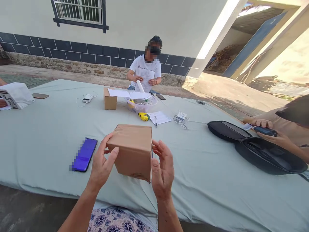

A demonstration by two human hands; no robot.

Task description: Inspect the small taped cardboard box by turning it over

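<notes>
Along a pale wall [178,29] with a band of dark tiles, the bench [48,138] spreads wide in daylight, its blue-green cloth softly creased. At its far edge sits a person in a white shirt [145,74] with papers in hand. By the right edge a large black case [223,130] lies opened out, a second person's arm [287,145] just beyond it.

The brown carton [132,138] is right in front of me, near the edge on my side. Farther off stand a see-through basin [145,109] and a smaller carton [110,103], side by side; this side of the basin lies a sheet of paper [164,118] with a pen on it. My left fingers [106,141] touch the carton's left side, the thumb across its front; whether they truly grip, I cannot tell. My right fingers [166,151] are loosely curved and parted beside the right face, closed on nothing.

For moving, plain cloth stretches from my right hand across to the case, and more runs between the carton and the paper. On the left it is tighter: a phone [85,154] with a lit blue screen lies just beside my wrist.
</notes>
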